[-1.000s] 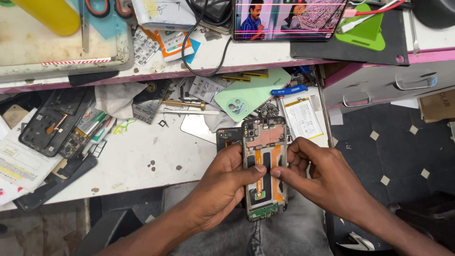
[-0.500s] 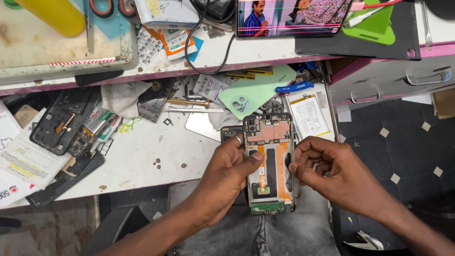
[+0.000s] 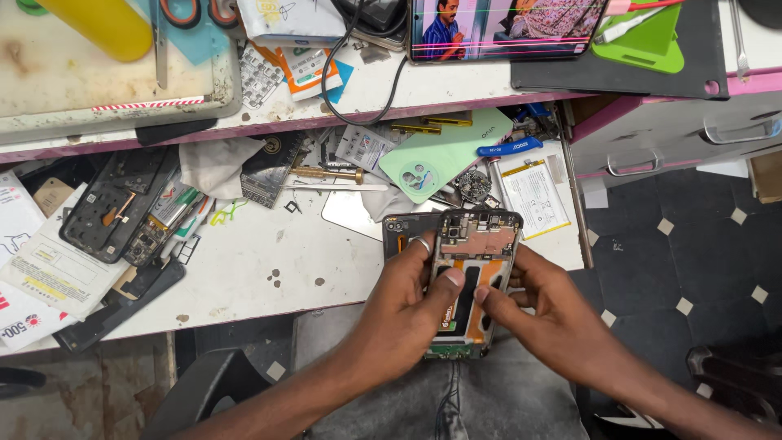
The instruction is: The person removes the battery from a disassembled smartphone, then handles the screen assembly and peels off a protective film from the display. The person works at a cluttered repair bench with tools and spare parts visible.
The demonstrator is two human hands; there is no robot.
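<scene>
The person is holding an opened smartphone [image 3: 471, 281] upright over the lap, just at the near edge of the white workbench [image 3: 269, 269], with its back cover off and its insides facing the camera. The phone is showing a dark frame with rounded corners, a crowded circuit board with metal shields across the top, an orange-brown panel running down the middle with a long black slot in it, and a small green board at the bottom end. The left hand [image 3: 403, 314] is gripping the phone's left edge, a ring showing on one finger and the thumb pressing on the middle of the exposed panel. The right hand [image 3: 550, 322] is clasping the right edge, its thumb tip lying on the panel just beside the left thumb. A second dark phone body [image 3: 405, 230] is lying on the bench, touching the held phone's upper left corner. Beyond it a mint-green back cover [image 3: 440, 155], a blue-handled tool [image 3: 509, 148] and a white battery [image 3: 533, 195] are sitting among loose parts. To the left, a gutted phone frame [image 3: 114, 208] is resting on printed leaflets. On the raised shelf behind, a tablet [image 3: 505, 24] is playing video beside a black mat [image 3: 635, 65]. The floor [image 3: 692, 244] at right is laid with dark tiles with small pale squares.
</scene>
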